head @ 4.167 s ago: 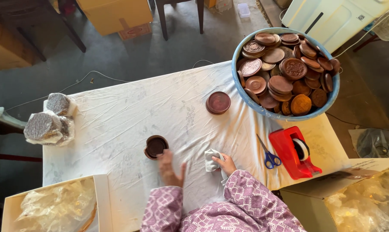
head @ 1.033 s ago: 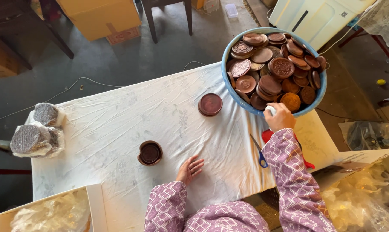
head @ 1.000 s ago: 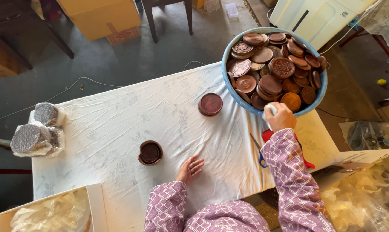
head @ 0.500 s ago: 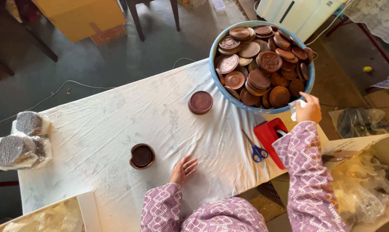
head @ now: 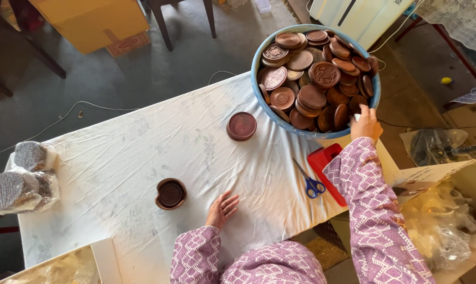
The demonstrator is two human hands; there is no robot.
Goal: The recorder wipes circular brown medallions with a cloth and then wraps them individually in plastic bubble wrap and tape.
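A large blue basin [head: 259, 90] at the table's far right is heaped with round brown wooden lids and dishes. My right hand [head: 365, 123] reaches to its near rim with a small white cloth pinched in the fingers. My left hand [head: 222, 209] lies flat and open on the white tablecloth [head: 117, 158]. To its left sits a small brown round box [head: 170, 193], open, and a round brown lid [head: 241, 126] rests farther back near the basin.
Blue-handled scissors [head: 310, 181] and a red tape dispenser [head: 327, 168] lie at the table's right edge. Plastic-wrapped round items [head: 17, 181] sit at the left edge. A cardboard box with plastic bags [head: 448, 221] stands at the right; a yellow box [head: 98, 21] on the floor.
My right hand has carried the white cloth from beside my left hand up to the basin's rim. My left hand has stayed on the cloth. The view has shifted right.
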